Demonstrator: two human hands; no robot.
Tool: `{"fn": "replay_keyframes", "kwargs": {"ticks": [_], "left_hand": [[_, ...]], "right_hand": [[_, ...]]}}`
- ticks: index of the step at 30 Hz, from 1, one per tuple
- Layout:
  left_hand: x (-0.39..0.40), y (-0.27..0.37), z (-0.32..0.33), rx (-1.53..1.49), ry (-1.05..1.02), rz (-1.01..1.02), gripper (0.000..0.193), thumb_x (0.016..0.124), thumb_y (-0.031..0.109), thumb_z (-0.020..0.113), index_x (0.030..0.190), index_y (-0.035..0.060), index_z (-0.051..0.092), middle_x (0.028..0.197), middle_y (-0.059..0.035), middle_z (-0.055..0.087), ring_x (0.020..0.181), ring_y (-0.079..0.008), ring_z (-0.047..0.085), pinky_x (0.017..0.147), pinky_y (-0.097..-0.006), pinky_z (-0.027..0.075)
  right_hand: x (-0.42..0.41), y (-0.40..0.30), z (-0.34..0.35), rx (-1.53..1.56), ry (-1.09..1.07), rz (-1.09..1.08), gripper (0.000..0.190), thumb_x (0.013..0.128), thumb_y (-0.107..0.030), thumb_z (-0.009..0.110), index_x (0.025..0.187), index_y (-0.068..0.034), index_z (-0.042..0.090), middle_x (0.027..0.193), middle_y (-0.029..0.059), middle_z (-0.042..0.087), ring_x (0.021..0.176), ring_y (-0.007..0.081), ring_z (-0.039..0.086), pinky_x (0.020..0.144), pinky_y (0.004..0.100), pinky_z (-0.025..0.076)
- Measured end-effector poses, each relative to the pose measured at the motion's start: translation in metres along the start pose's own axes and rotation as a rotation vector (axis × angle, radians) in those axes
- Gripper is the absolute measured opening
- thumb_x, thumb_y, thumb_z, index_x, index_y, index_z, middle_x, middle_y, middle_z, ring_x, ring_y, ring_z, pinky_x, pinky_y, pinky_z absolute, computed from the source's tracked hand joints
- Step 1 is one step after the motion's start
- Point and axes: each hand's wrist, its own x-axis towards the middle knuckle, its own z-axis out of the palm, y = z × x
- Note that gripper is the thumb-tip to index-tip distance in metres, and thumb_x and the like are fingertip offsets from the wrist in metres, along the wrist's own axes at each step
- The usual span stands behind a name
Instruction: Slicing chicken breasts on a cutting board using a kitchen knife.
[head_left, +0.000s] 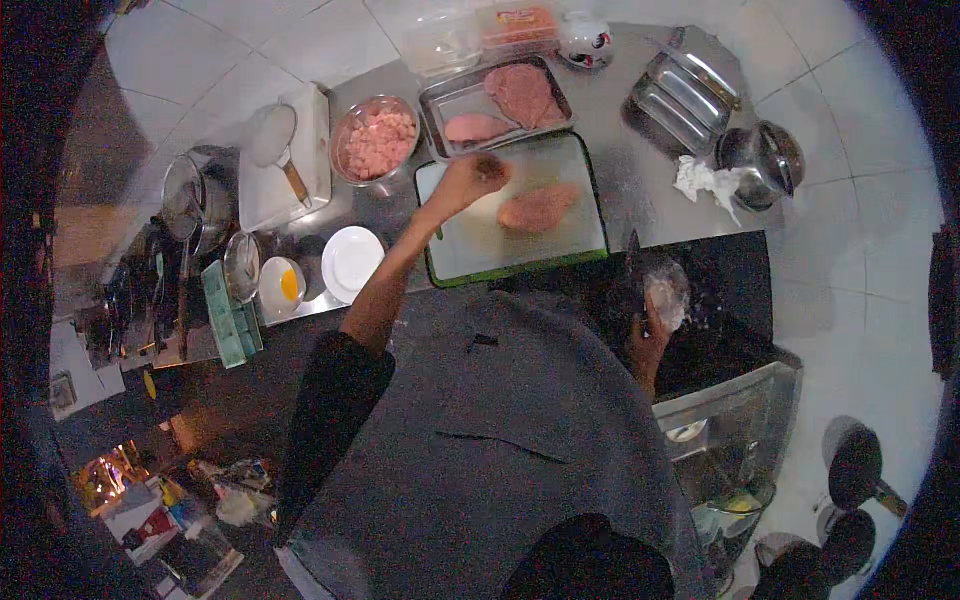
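Note:
My left hand (480, 181) hovers over the upper left of a white cutting board (465, 251) with a green and black rim. Its fingers are curled and blurred, and I cannot tell whether anything is in them. A piece of raw meat (538, 208), apparently chicken breast, lies on the board to the right of that hand. Off the board's right side, my right hand (654, 334) grips a knife (635, 259), its dark blade pointing away from me. Right beside the knife is a whitish translucent thing (670, 291), perhaps a plastic bag, over a dark surface.
Behind the board sits a tray (466, 112) of raw meat. Left of it stand a bowl of diced meat (380, 139), a strainer (274, 135), a white plate (352, 264) and a bowl with yolk (283, 289). Metal pans (679, 101) and crumpled white paper (705, 184) lie right.

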Motion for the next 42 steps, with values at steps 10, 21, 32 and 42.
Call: {"fn": "replay_keyframes", "kwargs": {"ticks": [10,21,32,42], "left_hand": [[0.031,-0.055,0.033,0.63,-0.131,0.377,0.019,0.073,0.009,0.061,0.092,0.0069,0.064,0.097,-0.0121,0.064,0.108,-0.0317,0.054,0.096,-0.0445,0.041],[-0.046,-0.042,0.081,0.466,0.249,-0.13,0.027,0.082,0.025,0.058,0.091,0.0005,0.062,0.084,-0.0181,0.065,0.081,-0.0393,0.063,0.073,-0.0471,0.05],[-0.023,-0.034,0.117,0.429,0.078,-0.255,0.054,0.075,0.043,0.068,0.099,-0.0043,0.056,0.09,-0.0254,0.065,0.078,-0.0407,0.066,0.07,-0.0486,0.052],[-0.018,0.022,0.004,0.258,-0.392,0.027,0.065,0.066,0.044,0.073,0.108,-0.0039,0.058,0.095,-0.0167,0.066,0.089,-0.026,0.064,0.077,-0.0383,0.049]], "right_hand": [[-0.009,0.005,0.004,-0.063,0.092,-0.131,0.049,0.082,0.004,0.06,0.13,-0.005,0.054,0.124,0.0138,0.061,0.112,0.0277,0.06,0.094,0.0367,0.045],[-0.023,0.043,0.004,-0.102,0.079,-0.028,0.047,0.085,0.001,0.057,0.132,-0.006,0.053,0.13,0.0139,0.057,0.117,0.0278,0.057,0.095,0.0364,0.045],[0.012,-0.008,0.003,0.036,0.035,-0.102,0.044,0.085,0.003,0.056,0.129,-0.002,0.055,0.128,0.0159,0.058,0.119,0.0281,0.055,0.1,0.0376,0.041],[-0.002,-0.003,0.002,0.023,-0.011,-0.013,0.049,0.082,0.005,0.058,0.13,-0.007,0.056,0.128,0.0162,0.058,0.12,0.0259,0.054,0.099,0.0359,0.041]]}}
